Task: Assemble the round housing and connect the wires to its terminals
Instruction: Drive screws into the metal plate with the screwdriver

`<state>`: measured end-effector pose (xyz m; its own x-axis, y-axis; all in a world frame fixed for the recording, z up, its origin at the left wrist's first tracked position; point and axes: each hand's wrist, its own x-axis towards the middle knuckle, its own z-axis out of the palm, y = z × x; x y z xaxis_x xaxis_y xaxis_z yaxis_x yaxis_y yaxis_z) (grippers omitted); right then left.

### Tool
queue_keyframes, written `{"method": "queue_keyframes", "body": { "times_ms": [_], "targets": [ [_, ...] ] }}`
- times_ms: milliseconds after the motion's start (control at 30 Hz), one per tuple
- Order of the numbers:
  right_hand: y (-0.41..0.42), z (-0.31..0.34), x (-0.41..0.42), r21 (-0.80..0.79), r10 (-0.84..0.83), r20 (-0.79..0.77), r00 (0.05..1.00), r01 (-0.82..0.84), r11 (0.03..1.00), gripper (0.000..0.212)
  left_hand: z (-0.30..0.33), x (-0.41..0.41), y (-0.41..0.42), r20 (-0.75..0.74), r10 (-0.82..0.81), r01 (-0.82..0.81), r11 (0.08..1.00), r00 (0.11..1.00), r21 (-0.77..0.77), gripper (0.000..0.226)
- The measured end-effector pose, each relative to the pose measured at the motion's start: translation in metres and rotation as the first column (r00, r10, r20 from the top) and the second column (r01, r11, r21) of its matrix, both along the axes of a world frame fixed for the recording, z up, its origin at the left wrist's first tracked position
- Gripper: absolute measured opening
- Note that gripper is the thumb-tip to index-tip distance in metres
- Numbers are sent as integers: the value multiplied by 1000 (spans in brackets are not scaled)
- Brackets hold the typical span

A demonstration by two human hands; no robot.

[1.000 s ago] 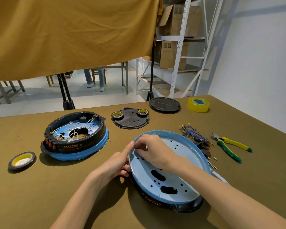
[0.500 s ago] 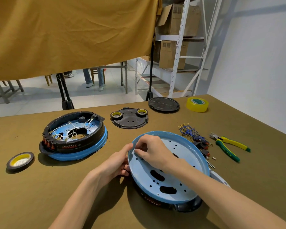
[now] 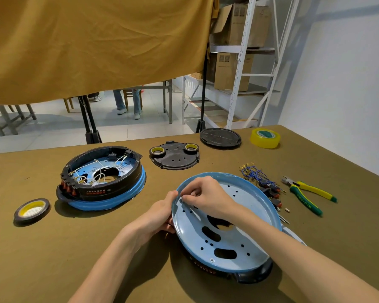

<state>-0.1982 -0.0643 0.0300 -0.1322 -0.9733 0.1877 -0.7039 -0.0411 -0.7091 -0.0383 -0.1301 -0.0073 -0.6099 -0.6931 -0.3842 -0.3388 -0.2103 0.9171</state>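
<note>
Round housing [image 3: 247,217] lies near the front of the tabletop [image 3: 53,248], pale blue perforated plate up, black body underneath. Left hand [image 3: 160,213] grips its left rim, thumb on top. Right hand [image 3: 206,195] rests on the plate, fingertips pinched on something too small to tell. Blue wires [image 3: 253,173] lie just right of the housing; pliers [image 3: 309,194] beyond. Second housing [image 3: 101,178] sits left.

Two bare forearms are seen, with no sleeves, gloves, rings or watch worn. The left hand [image 3: 160,215] and right hand [image 3: 208,196] are uncovered.
</note>
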Motion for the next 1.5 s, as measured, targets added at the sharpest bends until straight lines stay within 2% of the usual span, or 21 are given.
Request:
{"method": "queue_keyframes", "body": {
  "times_ms": [167,433,567,733,1133,1500],
  "targets": [
    [-5,4,-3,97,52,38,998,-55,994,8,-2,0,0,25,11,-10,999,1000,-36,64],
    [-8,2,-4,107,83,55,995,-89,990,9,-2,-2,2,1,36,-36,998,999,-54,57],
    [-4,3,-12,110,116,109,987,-128,986,13,-4,-4,1,-18,36,-36,999,999,-11,61],
    [-9,2,-14,121,45,167,985,-66,990,6,-5,-3,-2,-61,29,-26,998,998,56,65],
    [-21,10,-25,260,82,157,984,-121,958,3,-9,-3,-4,-42,-1,2,1000,999,29,67],
    [-24,13,-21,256,57,126,990,-88,963,5,-14,-1,-8,-35,1,0,1000,999,29,63]
  ]
}}
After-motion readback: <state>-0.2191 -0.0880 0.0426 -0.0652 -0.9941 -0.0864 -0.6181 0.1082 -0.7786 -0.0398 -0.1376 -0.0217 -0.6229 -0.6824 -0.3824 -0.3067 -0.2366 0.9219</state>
